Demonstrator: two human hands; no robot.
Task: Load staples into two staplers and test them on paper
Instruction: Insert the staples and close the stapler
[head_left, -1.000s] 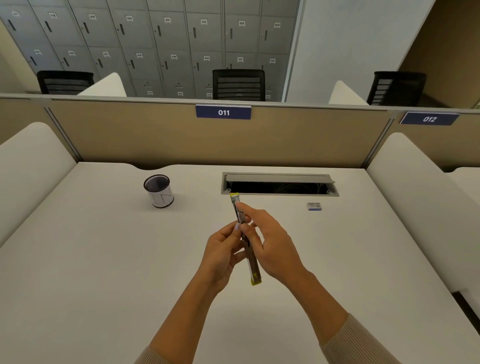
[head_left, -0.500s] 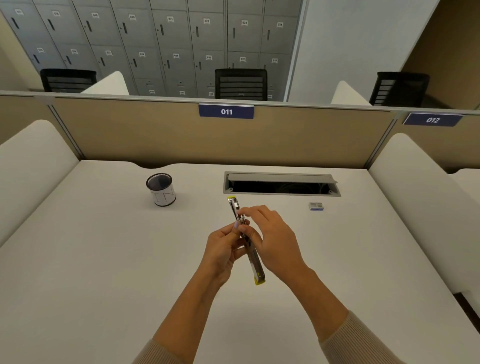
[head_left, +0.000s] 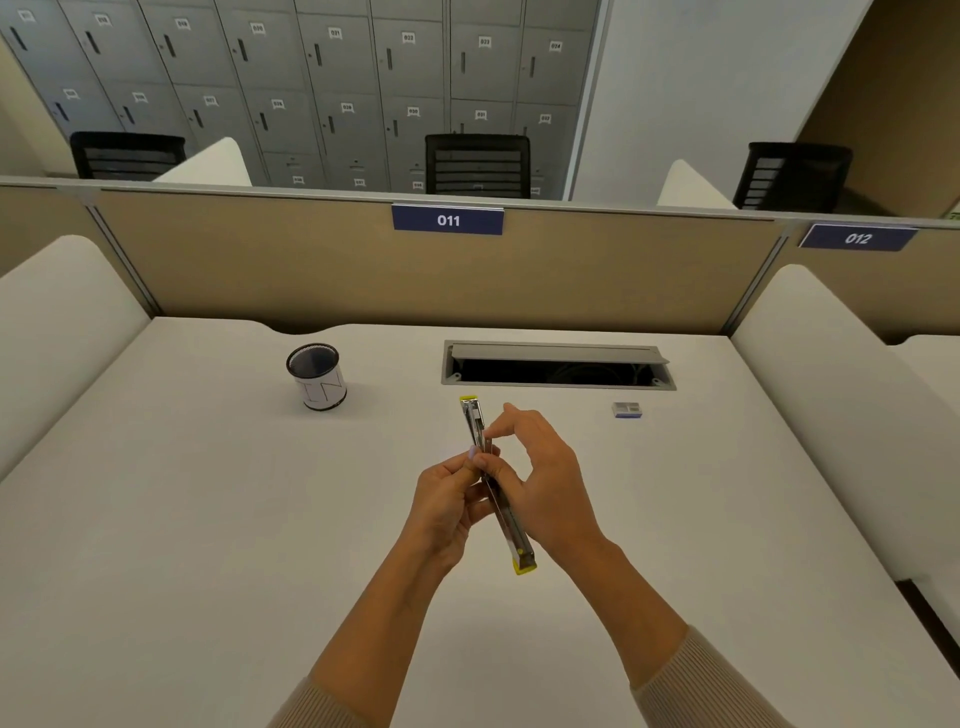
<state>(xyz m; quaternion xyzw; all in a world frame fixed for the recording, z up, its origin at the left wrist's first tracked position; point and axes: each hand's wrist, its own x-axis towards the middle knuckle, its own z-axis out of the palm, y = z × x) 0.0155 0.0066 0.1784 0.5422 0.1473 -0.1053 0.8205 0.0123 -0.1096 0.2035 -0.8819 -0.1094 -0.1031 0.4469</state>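
Stapler, slim metal, yellow-ended (head_left: 517, 540): your left hand (head_left: 447, 499) grips it; your right hand (head_left: 545, 483), index now lifted, pinches its rail. Loading likely underway.

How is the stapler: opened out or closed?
Opened out: the stapler stretches in one long line, yellow at each end.

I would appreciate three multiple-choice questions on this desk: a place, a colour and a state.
1. Where is the small box? A on the floor; B on the desk near the cable hatch; C in a hand.
2. What colour are the stapler tips? A red; B blue; C yellow.
3. How is the stapler? A unfolded, held in both hands; B closed on the desk; C in the hatch.
Answers: B, it lies by the hatch's right end; C, both tips show yellow; A, left hand and right hand grip it opened straight.
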